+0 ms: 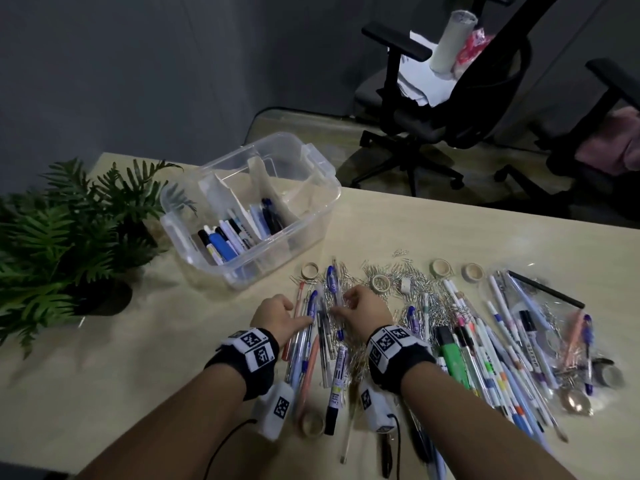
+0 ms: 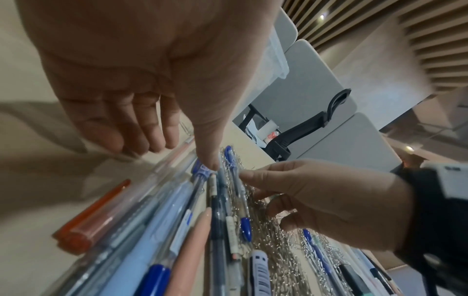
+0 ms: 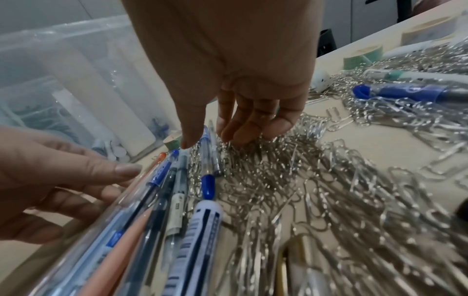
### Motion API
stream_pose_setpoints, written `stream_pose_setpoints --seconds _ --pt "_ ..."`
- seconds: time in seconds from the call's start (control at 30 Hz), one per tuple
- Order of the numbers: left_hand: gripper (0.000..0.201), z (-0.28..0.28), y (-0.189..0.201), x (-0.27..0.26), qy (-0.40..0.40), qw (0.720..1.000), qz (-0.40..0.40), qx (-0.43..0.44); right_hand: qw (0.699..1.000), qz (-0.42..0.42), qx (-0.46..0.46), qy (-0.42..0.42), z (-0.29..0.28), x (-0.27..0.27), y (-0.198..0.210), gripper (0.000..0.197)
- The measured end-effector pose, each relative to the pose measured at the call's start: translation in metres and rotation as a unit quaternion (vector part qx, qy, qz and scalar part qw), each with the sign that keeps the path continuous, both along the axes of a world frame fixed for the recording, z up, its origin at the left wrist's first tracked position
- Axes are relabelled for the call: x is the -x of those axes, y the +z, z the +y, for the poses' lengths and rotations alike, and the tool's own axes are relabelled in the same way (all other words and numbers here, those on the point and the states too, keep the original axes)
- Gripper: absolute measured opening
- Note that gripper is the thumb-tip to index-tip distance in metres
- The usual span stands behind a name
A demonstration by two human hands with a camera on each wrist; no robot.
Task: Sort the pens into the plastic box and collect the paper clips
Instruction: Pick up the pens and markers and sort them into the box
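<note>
Just in front of the plastic box (image 1: 249,209), on the pale table (image 1: 145,344): loose pens (image 1: 322,337) lying side by side, touching a silver heap of paper clips (image 3: 291,190). Left hand (image 1: 277,317) over the near-left pens, fingers relaxed and straight, thumb tip touching a blue-capped pen (image 2: 200,172), nothing grasped. Right hand (image 1: 363,306) beside it, over the clip heap, fingers (image 3: 243,128) hanging down with tips on the clips, thumb pointing at a clear pen; gripping anything, cannot tell. Inside the box, several pens and markers stood in the divided compartments. Farther right of the box, more pens, tape rolls (image 1: 440,266) and a green highlighter (image 1: 453,355). Left of the box, a potted fern (image 1: 69,230); behind it, office chairs (image 1: 450,98).
</note>
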State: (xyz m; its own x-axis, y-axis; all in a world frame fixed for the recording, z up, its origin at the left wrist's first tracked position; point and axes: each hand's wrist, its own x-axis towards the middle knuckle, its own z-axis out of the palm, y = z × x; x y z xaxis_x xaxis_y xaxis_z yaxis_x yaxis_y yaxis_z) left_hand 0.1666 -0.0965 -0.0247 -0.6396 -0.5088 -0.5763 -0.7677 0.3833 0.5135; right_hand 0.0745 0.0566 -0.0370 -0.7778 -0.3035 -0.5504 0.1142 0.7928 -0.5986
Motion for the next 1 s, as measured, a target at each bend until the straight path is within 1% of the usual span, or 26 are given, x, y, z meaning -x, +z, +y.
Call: stream_pose_setpoints --seconds 0.1,0.2,0.3,0.47,0.6,0.73,0.8,0.9,1.0 --pt "0.043 0.002 -0.007 0.007 -0.005 1.000 -0.003 0.020 1.000 -0.001 -0.024 0.004 -0.007 0.006 -0.006 0.033" --pt "0.036 0.002 -0.008 0.014 -0.024 0.999 -0.015 0.040 1.000 -0.006 -0.016 0.001 -0.012 0.009 -0.009 0.032" --pt "0.030 0.001 -0.007 0.020 -0.032 0.999 -0.030 0.029 0.999 0.001 -0.044 0.023 -0.016 0.015 -0.007 0.032" --pt "0.035 -0.001 -0.012 0.028 -0.047 0.998 -0.051 -0.009 0.992 0.010 -0.095 0.077 -0.019 0.025 -0.003 0.021" --pt "0.042 -0.002 -0.011 0.030 -0.046 0.997 -0.051 -0.027 0.991 0.002 -0.103 0.090 -0.022 0.026 0.001 0.019" --pt "0.043 -0.007 -0.007 0.031 -0.029 0.998 -0.030 -0.041 0.989 0.001 -0.107 0.105 -0.024 0.026 0.001 0.026" --pt "0.040 -0.012 -0.003 0.031 -0.031 0.998 -0.009 -0.049 0.988 -0.009 -0.104 0.109 -0.024 0.026 0.000 0.031" --pt "0.028 -0.015 0.007 0.031 -0.033 0.997 0.034 -0.065 0.989 -0.014 -0.103 0.105 -0.023 0.025 0.003 0.033" --pt "0.019 -0.014 0.018 0.029 -0.003 0.991 0.079 -0.105 0.992 -0.002 -0.089 0.088 -0.021 0.024 0.010 0.029"
